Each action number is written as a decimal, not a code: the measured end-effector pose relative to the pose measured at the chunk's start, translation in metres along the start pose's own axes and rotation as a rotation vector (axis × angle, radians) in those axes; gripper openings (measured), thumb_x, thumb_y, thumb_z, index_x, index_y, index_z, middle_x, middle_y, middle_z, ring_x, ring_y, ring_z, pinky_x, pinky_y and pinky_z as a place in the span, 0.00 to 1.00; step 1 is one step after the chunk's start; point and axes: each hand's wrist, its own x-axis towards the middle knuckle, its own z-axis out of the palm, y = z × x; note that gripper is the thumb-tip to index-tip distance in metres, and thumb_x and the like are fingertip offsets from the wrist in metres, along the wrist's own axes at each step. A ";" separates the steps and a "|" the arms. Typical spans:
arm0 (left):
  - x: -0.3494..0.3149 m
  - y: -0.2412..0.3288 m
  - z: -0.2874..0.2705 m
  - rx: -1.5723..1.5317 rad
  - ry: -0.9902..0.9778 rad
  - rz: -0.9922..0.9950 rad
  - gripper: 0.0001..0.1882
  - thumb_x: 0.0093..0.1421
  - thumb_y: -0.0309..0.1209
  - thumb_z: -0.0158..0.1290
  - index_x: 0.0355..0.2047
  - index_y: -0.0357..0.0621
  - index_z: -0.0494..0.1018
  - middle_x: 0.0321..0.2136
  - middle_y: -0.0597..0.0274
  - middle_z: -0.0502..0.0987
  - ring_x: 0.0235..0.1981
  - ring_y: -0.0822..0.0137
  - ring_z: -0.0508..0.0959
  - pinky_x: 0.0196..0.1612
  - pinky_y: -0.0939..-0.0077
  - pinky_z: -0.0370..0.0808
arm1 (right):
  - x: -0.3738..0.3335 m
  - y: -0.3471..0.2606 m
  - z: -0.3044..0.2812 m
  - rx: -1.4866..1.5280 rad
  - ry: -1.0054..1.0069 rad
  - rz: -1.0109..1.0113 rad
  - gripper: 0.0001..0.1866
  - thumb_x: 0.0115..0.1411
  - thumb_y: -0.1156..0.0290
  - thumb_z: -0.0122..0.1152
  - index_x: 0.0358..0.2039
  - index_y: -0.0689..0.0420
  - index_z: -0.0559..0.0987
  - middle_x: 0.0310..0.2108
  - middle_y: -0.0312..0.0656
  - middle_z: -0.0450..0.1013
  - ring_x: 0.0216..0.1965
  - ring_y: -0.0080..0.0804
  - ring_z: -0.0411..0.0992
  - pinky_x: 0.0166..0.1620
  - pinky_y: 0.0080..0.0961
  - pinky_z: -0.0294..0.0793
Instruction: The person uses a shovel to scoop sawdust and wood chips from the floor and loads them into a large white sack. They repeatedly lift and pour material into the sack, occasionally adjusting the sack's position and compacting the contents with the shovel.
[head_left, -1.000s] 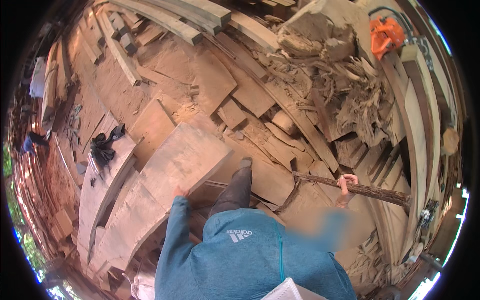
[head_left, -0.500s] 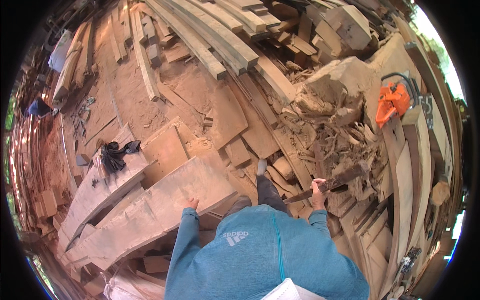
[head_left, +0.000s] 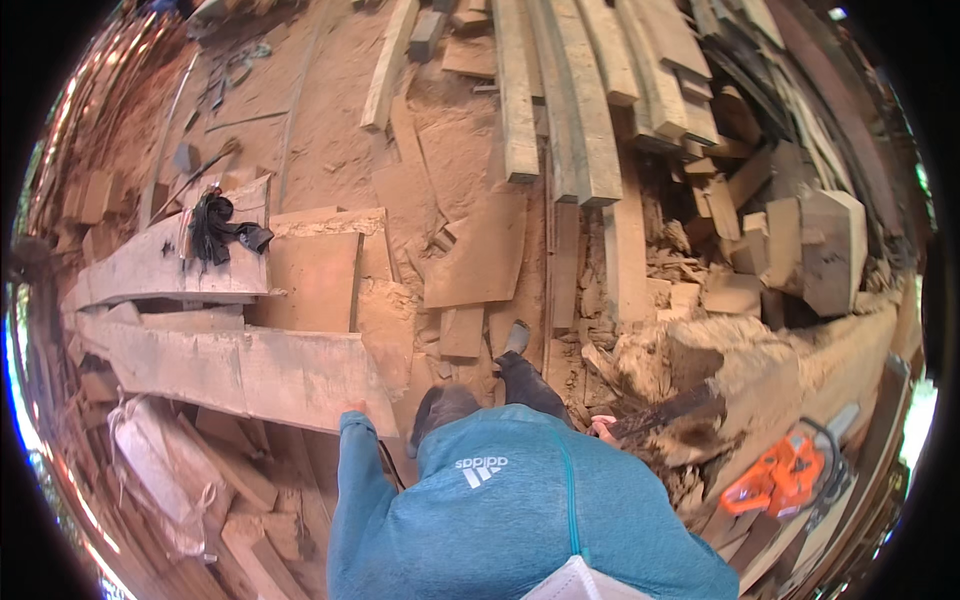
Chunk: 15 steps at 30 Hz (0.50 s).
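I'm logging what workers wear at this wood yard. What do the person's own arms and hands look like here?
Both arms are covered by the long sleeves of a teal hooded top with a small white logo and a thin cord on it. The left sleeve runs to the wrist, so the left hand hardly shows. The right hand is bare, without a glove.

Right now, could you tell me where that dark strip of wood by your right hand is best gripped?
Probably at its near end, coming from your own side: the right hand closes there on the dark strip, which is long, thin and runs away to the right, its far end against the crumbling log.
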 end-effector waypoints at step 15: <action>0.024 0.146 -0.073 0.025 0.087 -0.119 0.38 0.50 0.46 0.56 0.56 0.36 0.63 0.54 0.42 0.67 0.58 0.49 0.65 0.62 0.66 0.59 | 0.096 -0.169 0.058 -0.157 -0.053 0.119 0.01 0.48 0.79 0.58 0.23 0.63 0.77 0.20 0.38 0.73 0.24 0.25 0.71 0.32 0.24 0.70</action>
